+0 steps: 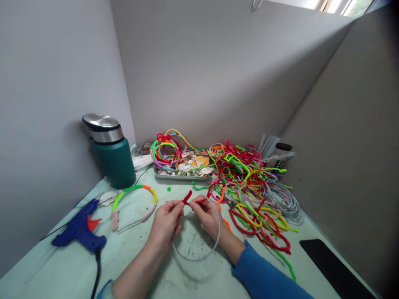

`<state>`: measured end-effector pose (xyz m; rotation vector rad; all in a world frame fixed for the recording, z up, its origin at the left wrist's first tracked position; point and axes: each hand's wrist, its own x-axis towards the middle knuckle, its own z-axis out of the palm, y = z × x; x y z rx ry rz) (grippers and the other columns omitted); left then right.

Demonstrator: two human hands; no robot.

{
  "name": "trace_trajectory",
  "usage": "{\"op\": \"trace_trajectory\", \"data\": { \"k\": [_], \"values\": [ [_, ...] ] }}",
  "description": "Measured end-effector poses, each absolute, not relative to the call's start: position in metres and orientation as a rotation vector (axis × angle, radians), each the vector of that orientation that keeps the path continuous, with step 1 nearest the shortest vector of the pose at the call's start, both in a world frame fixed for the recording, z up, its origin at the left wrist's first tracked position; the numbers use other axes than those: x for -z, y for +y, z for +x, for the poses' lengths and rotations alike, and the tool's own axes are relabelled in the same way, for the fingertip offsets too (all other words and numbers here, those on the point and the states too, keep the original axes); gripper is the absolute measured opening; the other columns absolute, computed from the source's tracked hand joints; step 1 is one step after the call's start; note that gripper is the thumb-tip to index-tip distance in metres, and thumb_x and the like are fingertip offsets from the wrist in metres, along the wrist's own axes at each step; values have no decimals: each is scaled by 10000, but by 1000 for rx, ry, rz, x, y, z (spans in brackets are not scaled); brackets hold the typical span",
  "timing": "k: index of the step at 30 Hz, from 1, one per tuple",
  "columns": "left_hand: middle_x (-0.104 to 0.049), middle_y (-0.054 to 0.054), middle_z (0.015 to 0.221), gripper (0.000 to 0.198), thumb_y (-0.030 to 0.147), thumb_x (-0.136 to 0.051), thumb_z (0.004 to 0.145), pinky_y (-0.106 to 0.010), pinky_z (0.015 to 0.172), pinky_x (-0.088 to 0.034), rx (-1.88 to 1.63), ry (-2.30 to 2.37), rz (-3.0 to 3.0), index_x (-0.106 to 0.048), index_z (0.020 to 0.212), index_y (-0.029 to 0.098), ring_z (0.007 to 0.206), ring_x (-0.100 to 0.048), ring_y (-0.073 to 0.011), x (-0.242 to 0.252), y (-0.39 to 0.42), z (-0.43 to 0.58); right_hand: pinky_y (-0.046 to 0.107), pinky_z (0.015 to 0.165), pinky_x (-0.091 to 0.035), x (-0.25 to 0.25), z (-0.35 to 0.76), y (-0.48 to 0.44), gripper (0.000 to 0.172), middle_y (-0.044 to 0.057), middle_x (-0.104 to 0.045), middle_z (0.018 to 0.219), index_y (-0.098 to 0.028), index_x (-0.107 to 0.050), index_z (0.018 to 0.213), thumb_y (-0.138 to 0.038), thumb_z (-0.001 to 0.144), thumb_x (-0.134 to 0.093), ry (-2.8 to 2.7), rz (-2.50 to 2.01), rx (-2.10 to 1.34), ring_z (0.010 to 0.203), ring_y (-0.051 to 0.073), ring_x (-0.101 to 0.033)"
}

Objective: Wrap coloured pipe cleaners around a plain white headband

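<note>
Both my hands meet over the middle of the table. My left hand is closed in a pinch near one end of a red pipe cleaner, whose short tip sticks up between the hands. My right hand pinches the same red pipe cleaner, with part of it hidden by the fingers. A bare grey headband hoop hangs below, running from one hand to the other in a curve. Left of my hands lies another headband, wrapped in green, orange, yellow and pink sections with one bare end.
A blue glue gun and a green bottle stand left. Behind are a metal tray of small pieces and wrapped hoops. Right are tangled pipe cleaners, scissors, grey hoops and a black phone.
</note>
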<state>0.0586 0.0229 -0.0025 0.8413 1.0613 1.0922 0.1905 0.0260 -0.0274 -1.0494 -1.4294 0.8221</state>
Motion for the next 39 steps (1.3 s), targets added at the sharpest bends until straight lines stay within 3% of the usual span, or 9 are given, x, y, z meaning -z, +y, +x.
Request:
{"op": "trace_trajectory", "data": {
  "k": [9,16,20,25,28,32,39],
  "values": [
    [-371,104,441,275,410,-614,651,-158,314,-186,-1062,1173,945,-555,702,146,315,-244,-26,6,25,56,258,605,-401,21,189,21,141,3,-546,636,-178,-608,650,-226,781,-590,-1524,-979,-813,628,140,-517],
    [-572,26,573,306,431,-553,724,-203,380,-251,-1078,1301,1327,-665,785,153,374,-374,-79,13,24,53,273,658,-420,23,189,23,154,10,-570,650,-183,-644,659,-257,786,-596,-1478,-975,-837,669,154,-541],
    [-646,-12,649,304,385,-522,756,-217,458,-345,-1095,1336,1437,-699,855,159,505,-516,-141,13,25,52,279,661,-427,23,189,23,137,10,-570,650,-191,-651,668,-253,781,-603,-1468,-965,-831,670,156,-543],
    [-711,-36,765,267,317,-514,754,-273,677,-446,-1094,1344,1559,-721,849,178,742,-617,-213,9,24,52,288,692,-435,23,189,23,150,12,-586,649,-197,-668,666,-268,781,-603,-1471,-968,-800,690,162,-551],
    [-718,-46,862,256,288,-502,761,-292,758,-441,-1086,1372,1668,-721,859,197,815,-623,-217,7,22,52,262,625,-427,24,188,23,159,-1,-577,610,-192,-677,650,-288,764,-621,-1422,-1015,-850,625,145,-536],
    [-705,-57,825,269,252,-496,765,-281,697,-434,-1018,1420,1816,-716,909,199,741,-613,-199,8,21,54,221,472,-353,28,188,23,180,-34,-497,495,-178,-675,674,-326,761,-621,-1323,-1087,-998,478,103,-458],
    [-710,-57,800,269,268,-492,771,-271,707,-429,-1011,1447,1802,-731,882,216,740,-613,-196,11,21,54,204,445,-364,27,185,22,151,-48,-535,554,-188,-619,820,-287,711,-655,-1271,-1034,-1101,473,91,-468]
  ]
}}
